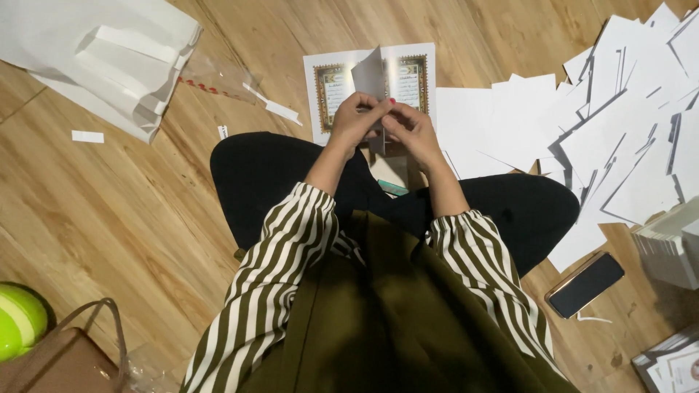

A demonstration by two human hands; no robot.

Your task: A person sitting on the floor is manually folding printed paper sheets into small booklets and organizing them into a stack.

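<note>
Hidden: my fingertips bunch together over the white card (369, 76), so where each pinches it is hard to make out; its lower part is lost behind my hands.
Left hand (354, 120): my fingers are curled closed on the card's left edge, knuckles up.
Right hand (413, 131): closed too, thumb and fingers pinching the same card from the right, the two hands touching.
Card: held upright above my crossed legs, its bent top corner rising in front of the printed sheet (370, 84).
Printed sheet: lies flat on the floor just beyond my hands, two ornate framed panels side by side; the print is too small to tell apart.
Cut off: the pile of white cards (619, 124) runs out of view at the right edge; the stacked booklets (670, 251) and the folded white paper bags (109, 58) at top left are also only partly seen.
Blurred: a small teal thing (393, 188) between my knees, kind unclear.
Floor: warm wooden planks (109, 218) with loose paper strips (87, 136).
Nearby: a dark phone (586, 284) lies face up by my right knee; a brown bag (65, 356) and a lime-green round object (18, 320) sit at lower left.
Clothing: striped sleeves (291, 247), olive top.
</note>
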